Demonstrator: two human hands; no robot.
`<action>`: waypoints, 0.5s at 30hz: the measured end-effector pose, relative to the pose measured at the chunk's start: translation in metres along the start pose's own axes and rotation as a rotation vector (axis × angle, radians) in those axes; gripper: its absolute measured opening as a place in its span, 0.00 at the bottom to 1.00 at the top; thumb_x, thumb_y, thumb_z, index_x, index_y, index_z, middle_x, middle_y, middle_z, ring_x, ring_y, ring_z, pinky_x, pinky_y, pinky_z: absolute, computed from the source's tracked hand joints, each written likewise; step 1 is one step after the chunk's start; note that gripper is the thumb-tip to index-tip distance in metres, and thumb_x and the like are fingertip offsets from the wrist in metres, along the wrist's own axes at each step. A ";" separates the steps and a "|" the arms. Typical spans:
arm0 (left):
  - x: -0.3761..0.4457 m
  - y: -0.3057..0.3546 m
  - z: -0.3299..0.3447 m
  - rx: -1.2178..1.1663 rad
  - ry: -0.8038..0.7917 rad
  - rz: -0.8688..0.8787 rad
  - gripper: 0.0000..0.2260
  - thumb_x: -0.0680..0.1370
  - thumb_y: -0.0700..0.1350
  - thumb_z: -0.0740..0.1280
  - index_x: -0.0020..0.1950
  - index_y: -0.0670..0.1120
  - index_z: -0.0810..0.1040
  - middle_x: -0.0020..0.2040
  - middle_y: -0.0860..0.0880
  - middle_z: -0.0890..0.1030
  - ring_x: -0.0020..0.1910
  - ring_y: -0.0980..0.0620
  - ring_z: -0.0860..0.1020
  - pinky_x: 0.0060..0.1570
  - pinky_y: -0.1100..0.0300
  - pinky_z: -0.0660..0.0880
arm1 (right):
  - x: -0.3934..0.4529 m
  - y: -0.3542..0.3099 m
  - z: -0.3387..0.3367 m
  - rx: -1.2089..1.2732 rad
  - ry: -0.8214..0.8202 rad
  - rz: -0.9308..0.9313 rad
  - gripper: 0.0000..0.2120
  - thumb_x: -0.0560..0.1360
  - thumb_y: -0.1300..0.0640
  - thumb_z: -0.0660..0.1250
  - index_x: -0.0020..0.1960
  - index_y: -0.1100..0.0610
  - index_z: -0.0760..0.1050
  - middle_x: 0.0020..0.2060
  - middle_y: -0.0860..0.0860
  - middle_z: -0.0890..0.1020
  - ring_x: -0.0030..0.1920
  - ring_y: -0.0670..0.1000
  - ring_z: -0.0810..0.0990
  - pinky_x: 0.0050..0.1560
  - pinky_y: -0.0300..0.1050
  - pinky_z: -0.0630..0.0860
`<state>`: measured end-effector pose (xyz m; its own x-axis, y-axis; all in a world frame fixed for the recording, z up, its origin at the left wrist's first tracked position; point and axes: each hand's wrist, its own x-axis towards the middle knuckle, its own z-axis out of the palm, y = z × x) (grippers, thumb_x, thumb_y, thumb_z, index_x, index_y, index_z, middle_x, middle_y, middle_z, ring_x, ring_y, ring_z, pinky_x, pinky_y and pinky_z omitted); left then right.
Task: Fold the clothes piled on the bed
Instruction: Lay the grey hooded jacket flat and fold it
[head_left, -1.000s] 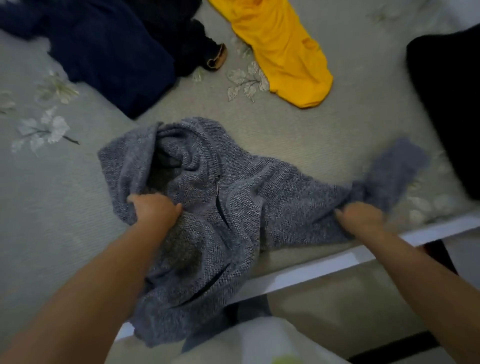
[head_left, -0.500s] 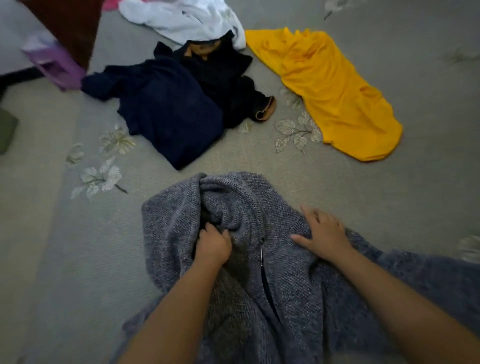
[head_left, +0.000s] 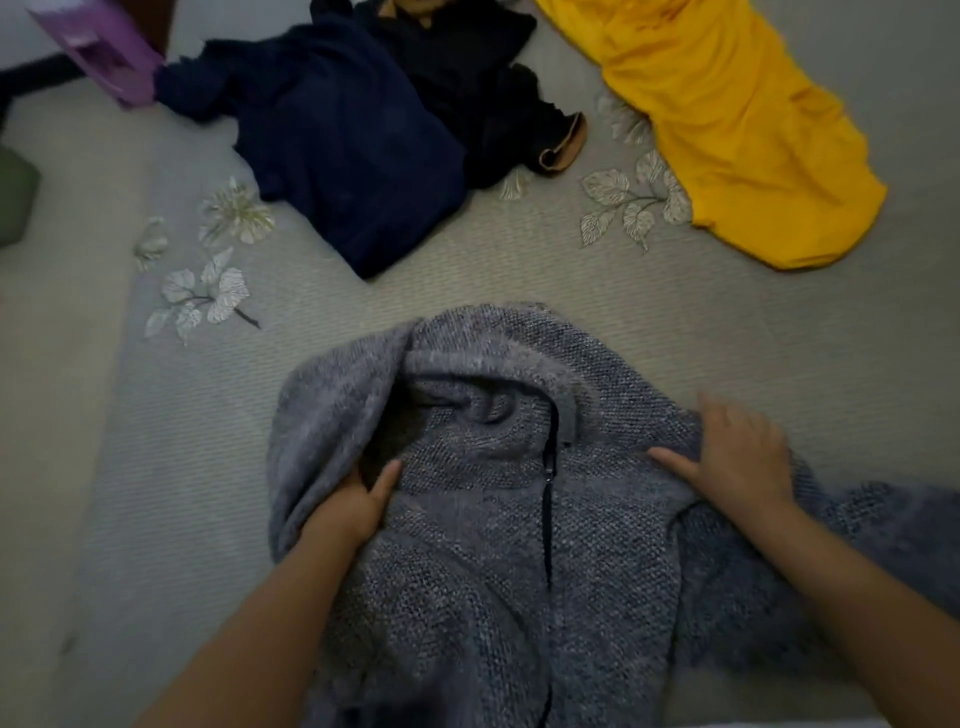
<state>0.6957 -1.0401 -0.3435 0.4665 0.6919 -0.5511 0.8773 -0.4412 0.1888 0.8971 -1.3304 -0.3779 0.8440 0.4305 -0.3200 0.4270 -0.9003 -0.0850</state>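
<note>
Bedding of pale grey-green with embroidered leaf sprigs covers the bed (head_left: 519, 270); a purple box (head_left: 104, 52) sits at its far left corner. Left to right along the far edge lie a navy garment (head_left: 353, 145), a black garment (head_left: 493, 93) and a yellow garment (head_left: 753, 135), all unfolded and well apart from the hands. At the near edge lies the grey knit zip sweater (head_left: 467, 545), collar away from the viewer. Left hand (head_left: 353, 504): grip tucked under the bunched left shoulder, thumb on top, apparently holding that fold. Right hand (head_left: 737, 457): grip wide, fingers spread flat on the right shoulder. Judged step: spreading the sweater flat. Best done by drawing the left shoulder outward while the right palm anchors, keeping the zip centred before folding.
</note>
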 end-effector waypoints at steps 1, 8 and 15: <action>-0.011 -0.012 -0.002 -0.066 0.063 -0.058 0.32 0.78 0.57 0.56 0.76 0.44 0.48 0.76 0.43 0.50 0.75 0.46 0.48 0.72 0.57 0.43 | -0.004 0.001 0.000 0.001 0.002 0.006 0.41 0.62 0.40 0.74 0.63 0.69 0.70 0.45 0.66 0.79 0.45 0.65 0.78 0.44 0.56 0.75; -0.036 -0.043 -0.072 -1.334 0.458 -0.500 0.22 0.82 0.53 0.47 0.73 0.43 0.60 0.70 0.43 0.67 0.65 0.42 0.70 0.59 0.50 0.69 | -0.018 -0.018 -0.009 0.011 -0.084 0.028 0.30 0.71 0.38 0.64 0.61 0.60 0.67 0.54 0.59 0.76 0.55 0.59 0.74 0.51 0.50 0.70; -0.019 0.036 -0.128 -1.754 0.365 -0.194 0.18 0.82 0.47 0.47 0.70 0.47 0.62 0.69 0.46 0.66 0.67 0.44 0.67 0.60 0.48 0.68 | -0.007 -0.054 -0.035 -0.061 -0.083 -0.019 0.28 0.74 0.37 0.58 0.63 0.58 0.65 0.57 0.57 0.75 0.56 0.57 0.73 0.51 0.47 0.69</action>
<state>0.7327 -0.9959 -0.2220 0.1396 0.8395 -0.5251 -0.1112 0.5402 0.8342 0.8798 -1.2828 -0.3376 0.8071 0.4380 -0.3960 0.4633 -0.8855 -0.0351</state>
